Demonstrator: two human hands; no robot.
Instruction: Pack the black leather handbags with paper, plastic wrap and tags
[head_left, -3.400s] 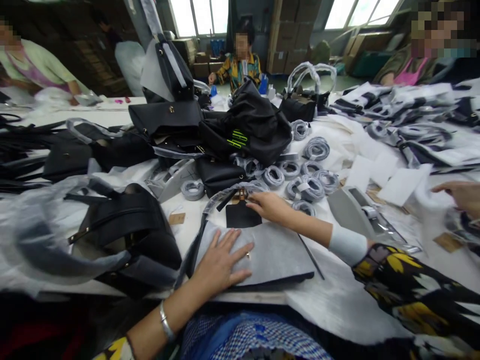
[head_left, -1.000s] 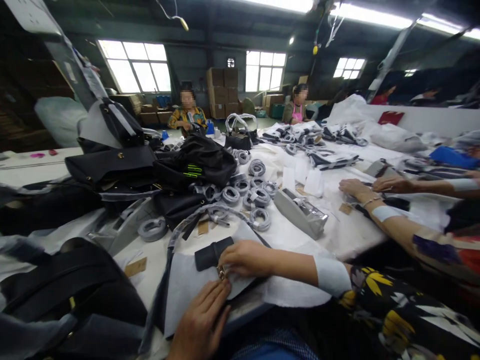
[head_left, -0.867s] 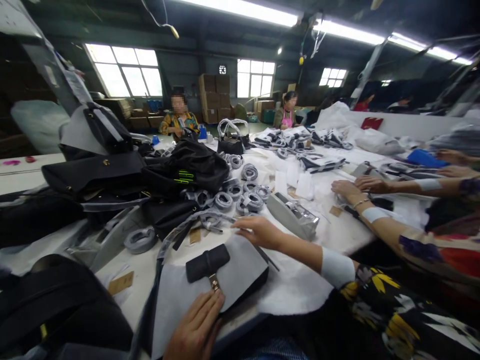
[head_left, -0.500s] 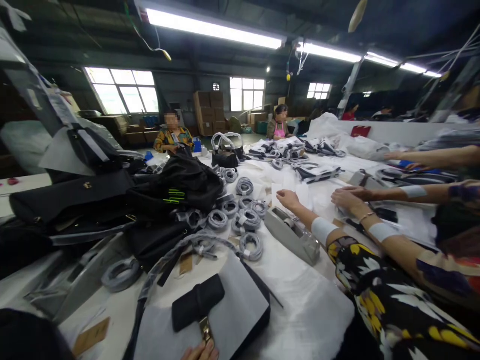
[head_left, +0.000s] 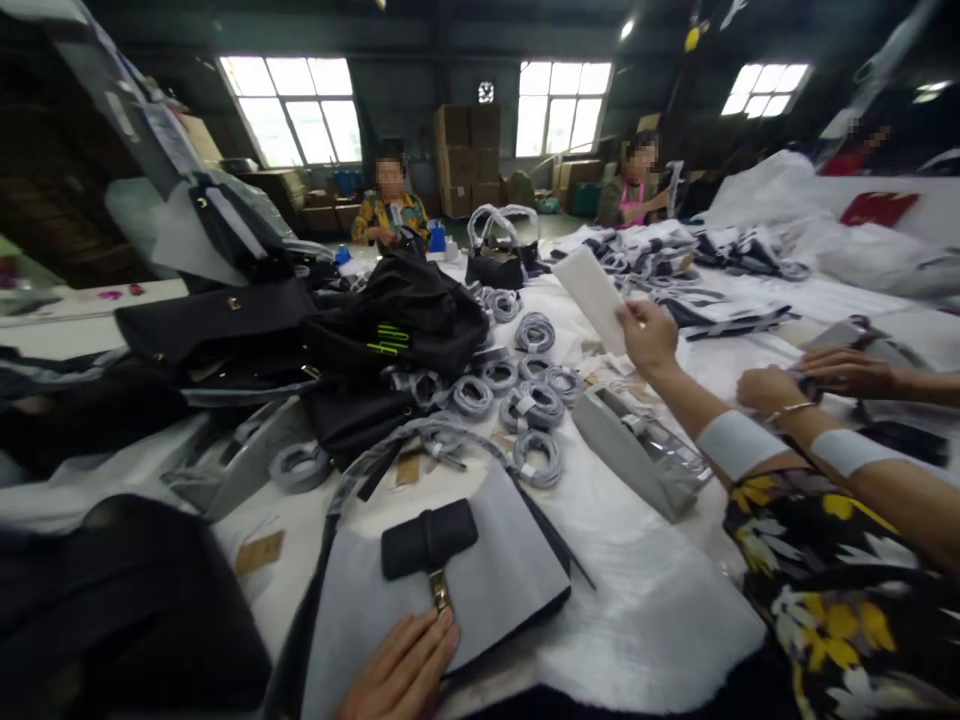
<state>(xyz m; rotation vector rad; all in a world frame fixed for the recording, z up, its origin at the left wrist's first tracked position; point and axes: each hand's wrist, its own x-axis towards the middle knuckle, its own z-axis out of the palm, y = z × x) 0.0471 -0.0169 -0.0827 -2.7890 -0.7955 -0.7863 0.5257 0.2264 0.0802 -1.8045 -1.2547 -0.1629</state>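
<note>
My left hand (head_left: 409, 665) lies nearly flat, fingers stretched out, on the front of a handbag (head_left: 525, 590). Its fingertips are at the gold clasp (head_left: 439, 590) under a short black flap (head_left: 431, 537). Pale grey sheeting covers the bag's front, and a plastic-wrapped strap (head_left: 375, 440) arches behind. Out to the right, my right hand (head_left: 649, 338) pinches a thin white sheet (head_left: 589, 290) and holds it up above the table. Below that arm stands a grey tape dispenser (head_left: 630, 460). The left wrist is out of frame.
Coiled wrapped straps (head_left: 532, 405) lie mid-table. Black bags (head_left: 217, 330) are heaped at left, near a second dispenser (head_left: 240, 455) and a brown tag (head_left: 259, 552). A co-worker's hands (head_left: 847, 372) work at right. Two people (head_left: 390, 215) sit opposite.
My right hand has lifted a white sheet off the table. My left hand has gone from holding the clasp with its fingertips to lying flat. The view has turned left and down.
</note>
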